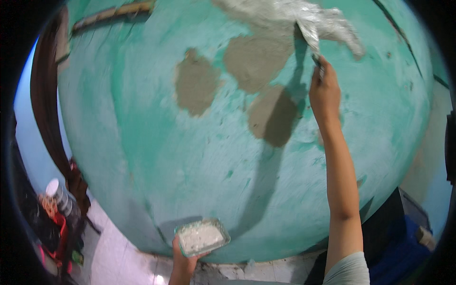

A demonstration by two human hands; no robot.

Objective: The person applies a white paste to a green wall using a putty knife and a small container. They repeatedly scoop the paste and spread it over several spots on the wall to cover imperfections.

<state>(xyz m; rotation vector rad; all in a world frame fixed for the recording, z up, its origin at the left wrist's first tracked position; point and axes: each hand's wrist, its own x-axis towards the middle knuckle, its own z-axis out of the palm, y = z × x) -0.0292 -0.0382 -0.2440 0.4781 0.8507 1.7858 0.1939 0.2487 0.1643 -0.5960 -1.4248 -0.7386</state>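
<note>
down at the lower edge, the left hand (pixel 183 260) grips a small clear tray (pixel 202 236) from below, fingers closed around its near rim; the tray holds a heap of pale grey-white filler and sits low, just in front of the base of the wall. pale floor tiles (pixel 114 251) run along the foot of the wall, with crumbs of plaster by the joint. off to the left, a cluttered corner holds a white-lidded jar (pixel 56 190) and some red and dark odds and ends, too blurred to tell apart. further up, the right arm stretches high, and the right hand (pixel 324 92) is closed around the handle of a putty knife (pixel 309 40), whose blade presses flat against the wall. the green wall (pixel 142 142) fills most of the view, its paint worn and streaky, with three bare brownish-grey patches (pixel 195 83) in the middle. at the top, a wide smear of wet grey-white filler (pixel 285 14) spreads around the blade. the arm's shadow falls down the wall.
</note>
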